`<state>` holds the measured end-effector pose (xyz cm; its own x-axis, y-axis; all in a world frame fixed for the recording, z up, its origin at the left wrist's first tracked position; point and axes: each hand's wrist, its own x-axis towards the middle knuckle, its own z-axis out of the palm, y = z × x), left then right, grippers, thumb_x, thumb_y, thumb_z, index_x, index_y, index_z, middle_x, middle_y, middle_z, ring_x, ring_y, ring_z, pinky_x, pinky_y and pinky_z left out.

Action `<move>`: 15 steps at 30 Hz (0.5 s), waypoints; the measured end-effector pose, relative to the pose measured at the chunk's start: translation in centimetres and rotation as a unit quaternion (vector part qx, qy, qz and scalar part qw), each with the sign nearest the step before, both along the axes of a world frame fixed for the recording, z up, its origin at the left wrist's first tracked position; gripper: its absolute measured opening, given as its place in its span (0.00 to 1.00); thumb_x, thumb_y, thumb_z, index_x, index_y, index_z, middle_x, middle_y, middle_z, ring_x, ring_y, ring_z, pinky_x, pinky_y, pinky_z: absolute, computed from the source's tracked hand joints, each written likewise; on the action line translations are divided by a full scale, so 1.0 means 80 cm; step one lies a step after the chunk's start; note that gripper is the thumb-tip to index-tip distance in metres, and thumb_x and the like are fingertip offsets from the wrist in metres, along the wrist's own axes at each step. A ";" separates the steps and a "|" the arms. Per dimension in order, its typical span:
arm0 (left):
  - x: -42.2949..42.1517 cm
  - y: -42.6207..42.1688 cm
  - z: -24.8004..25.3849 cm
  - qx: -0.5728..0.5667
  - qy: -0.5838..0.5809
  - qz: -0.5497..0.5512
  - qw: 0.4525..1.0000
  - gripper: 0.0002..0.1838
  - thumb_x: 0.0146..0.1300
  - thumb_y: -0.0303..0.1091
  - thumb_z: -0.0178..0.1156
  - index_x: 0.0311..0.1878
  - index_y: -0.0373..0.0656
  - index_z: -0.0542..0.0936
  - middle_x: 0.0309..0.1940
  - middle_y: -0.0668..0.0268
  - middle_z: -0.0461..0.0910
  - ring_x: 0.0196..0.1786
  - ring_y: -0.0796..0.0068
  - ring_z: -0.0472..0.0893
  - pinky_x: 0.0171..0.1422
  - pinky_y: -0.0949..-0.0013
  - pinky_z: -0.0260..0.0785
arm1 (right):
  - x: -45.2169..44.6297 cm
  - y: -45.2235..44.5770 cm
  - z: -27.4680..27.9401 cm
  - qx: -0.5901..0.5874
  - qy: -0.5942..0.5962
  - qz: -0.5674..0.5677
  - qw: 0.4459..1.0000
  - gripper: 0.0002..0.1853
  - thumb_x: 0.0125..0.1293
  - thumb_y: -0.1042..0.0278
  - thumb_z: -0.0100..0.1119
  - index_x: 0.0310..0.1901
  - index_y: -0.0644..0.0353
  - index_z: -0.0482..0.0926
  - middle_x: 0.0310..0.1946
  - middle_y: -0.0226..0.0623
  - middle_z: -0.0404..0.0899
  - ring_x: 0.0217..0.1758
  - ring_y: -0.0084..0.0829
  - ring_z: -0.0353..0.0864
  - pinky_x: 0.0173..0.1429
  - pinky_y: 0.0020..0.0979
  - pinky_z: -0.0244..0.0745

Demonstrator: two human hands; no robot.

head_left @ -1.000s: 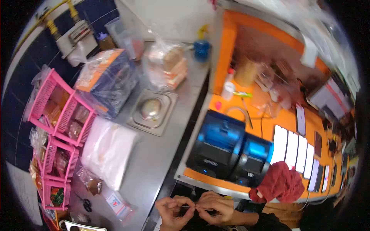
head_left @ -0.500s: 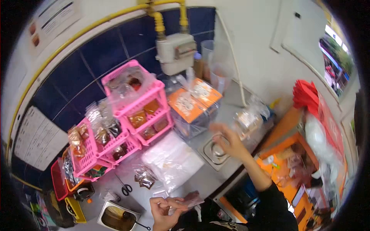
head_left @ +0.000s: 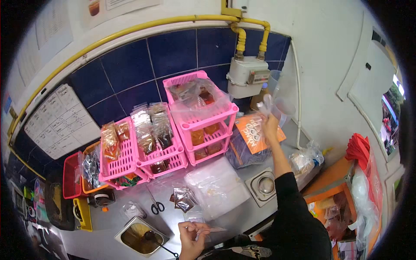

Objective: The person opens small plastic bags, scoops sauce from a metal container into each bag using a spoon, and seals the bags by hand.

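My right hand [head_left: 271,130] reaches up to the back of the counter, at the top of a plastic-wrapped pack with an orange printed card [head_left: 252,133]. Its fingers are on the gathered clear plastic above the card. Low in the view, my left hand [head_left: 193,238] is closed round a small clear plastic bag [head_left: 212,229]. Just behind it lie a small printed packet [head_left: 196,216] and dark sachets [head_left: 183,198]. A stack of white plastic bags [head_left: 219,188] is between my two hands.
Pink baskets [head_left: 208,123] with sachets stand along the tiled wall. Black scissors [head_left: 155,206] lie left of the sachets. A steel container [head_left: 138,237] holds brown liquid and a ladle. A round-lidded steel basin [head_left: 263,186] is right of the white bags, near a gas meter [head_left: 248,78].
The view has swung left, from the orange counter to the baskets. My hands have parted: the right has gone up to the wrapped pack, while the left keeps the small bag low down.
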<state>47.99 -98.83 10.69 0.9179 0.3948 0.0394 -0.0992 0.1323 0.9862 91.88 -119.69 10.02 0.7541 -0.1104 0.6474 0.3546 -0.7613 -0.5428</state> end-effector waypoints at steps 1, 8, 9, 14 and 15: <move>0.003 0.002 -0.001 0.017 -0.009 -0.010 1.000 0.21 0.58 0.15 0.55 0.42 0.44 0.53 0.32 0.55 0.74 0.37 0.69 0.77 0.49 0.66 0.71 | -0.006 -0.004 0.015 0.043 -0.031 0.005 0.999 0.13 0.59 0.64 0.58 0.35 0.68 0.78 0.26 0.50 0.79 0.31 0.51 0.78 0.37 0.43 0.70; 0.021 0.010 -0.016 0.052 -0.090 -0.019 0.994 0.17 0.62 0.20 0.53 0.44 0.45 0.54 0.30 0.62 0.70 0.34 0.75 0.71 0.43 0.69 0.69 | -0.080 -0.060 0.152 0.127 -0.122 0.076 0.981 0.14 0.60 0.61 0.60 0.33 0.67 0.79 0.24 0.47 0.80 0.27 0.29 0.77 0.33 0.35 0.69; 0.024 0.010 -0.027 0.034 -0.108 -0.017 0.993 0.17 0.63 0.22 0.53 0.44 0.45 0.55 0.33 0.62 0.69 0.33 0.76 0.70 0.41 0.71 0.68 | -0.115 -0.067 0.207 0.091 -0.046 0.030 0.994 0.13 0.60 0.62 0.60 0.32 0.66 0.81 0.25 0.47 0.80 0.28 0.29 0.78 0.32 0.33 0.70; 0.058 -0.026 0.008 0.052 -0.145 -0.067 0.986 0.19 0.64 0.32 0.56 0.48 0.44 0.55 0.33 0.64 0.67 0.34 0.77 0.68 0.42 0.75 0.65 | -0.207 -0.194 0.403 0.063 -0.232 -0.054 0.969 0.18 0.57 0.57 0.60 0.28 0.68 0.80 0.14 0.35 0.70 0.21 0.21 0.66 0.24 0.31 0.61; 0.067 -0.031 0.004 0.050 -0.145 -0.102 0.983 0.19 0.64 0.32 0.56 0.48 0.44 0.55 0.33 0.64 0.67 0.34 0.77 0.68 0.42 0.75 0.65 | -0.232 -0.225 0.438 0.028 -0.255 -0.081 0.963 0.19 0.58 0.55 0.61 0.29 0.68 0.80 0.14 0.37 0.71 0.22 0.23 0.69 0.26 0.30 0.63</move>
<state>53.39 -101.31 11.04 0.9218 0.1853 0.3405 -0.3598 0.0822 0.9294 73.33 -137.73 45.06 0.3089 -0.2459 0.9188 0.4657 -0.8032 -0.3715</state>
